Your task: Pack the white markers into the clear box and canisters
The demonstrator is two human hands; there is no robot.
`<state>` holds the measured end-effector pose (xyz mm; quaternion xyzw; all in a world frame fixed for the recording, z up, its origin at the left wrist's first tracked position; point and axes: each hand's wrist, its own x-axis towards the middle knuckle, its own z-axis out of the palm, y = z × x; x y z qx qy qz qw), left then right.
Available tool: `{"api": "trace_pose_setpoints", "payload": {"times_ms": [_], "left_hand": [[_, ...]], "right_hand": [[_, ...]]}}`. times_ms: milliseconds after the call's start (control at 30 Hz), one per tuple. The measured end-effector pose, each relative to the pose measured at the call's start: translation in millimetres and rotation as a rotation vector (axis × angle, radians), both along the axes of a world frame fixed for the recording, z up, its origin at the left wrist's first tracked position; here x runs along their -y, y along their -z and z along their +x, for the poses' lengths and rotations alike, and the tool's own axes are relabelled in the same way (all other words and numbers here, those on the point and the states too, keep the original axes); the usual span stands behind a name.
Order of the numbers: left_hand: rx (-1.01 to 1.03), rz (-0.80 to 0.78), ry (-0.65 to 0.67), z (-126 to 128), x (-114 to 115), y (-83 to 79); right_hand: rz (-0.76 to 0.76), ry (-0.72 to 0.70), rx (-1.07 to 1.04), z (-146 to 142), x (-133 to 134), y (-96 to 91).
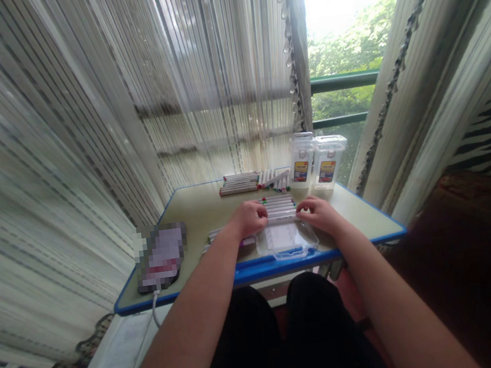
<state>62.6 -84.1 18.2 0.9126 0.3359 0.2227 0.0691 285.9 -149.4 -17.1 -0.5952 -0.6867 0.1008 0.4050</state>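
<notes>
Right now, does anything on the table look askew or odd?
Yes: one marker lies slanted across others near the clear boxes, out of line with the neatly stacked markers to its left. Nothing looks spilled.

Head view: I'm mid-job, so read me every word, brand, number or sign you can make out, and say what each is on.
No text can be read.
Left clear case, yellow-and-dark label: too small and blurred.
Right clear case, similar label: too small and blurred.
Nearest marker: dark print on the barrel, too blurred.
Sheets at lower left: too blurred to tell any writing.
Pixelated item: masked.
</notes>
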Motion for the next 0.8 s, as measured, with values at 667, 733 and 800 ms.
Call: {"api": "trace_pose_setpoints", "payload": {"times_ms": [667,733,800], "left_hand": [[-0.056,-0.027,-0.006,0.2,-1.3,1.2],[-0.059,-0.028,-0.012,0.2,-0.8,0.9],[-0.059,-0.027,-0.015,0.3,-0.2,0.5]], "right_hand": [[-0.012,-0.008,-0.009,1.1,-1.1,2.6],[-0.011,-0.008,-0.008,1.1,-1.1,2.4],[-0.010,-0.004,-0.008,1.1,-1.1,2.3]]}}
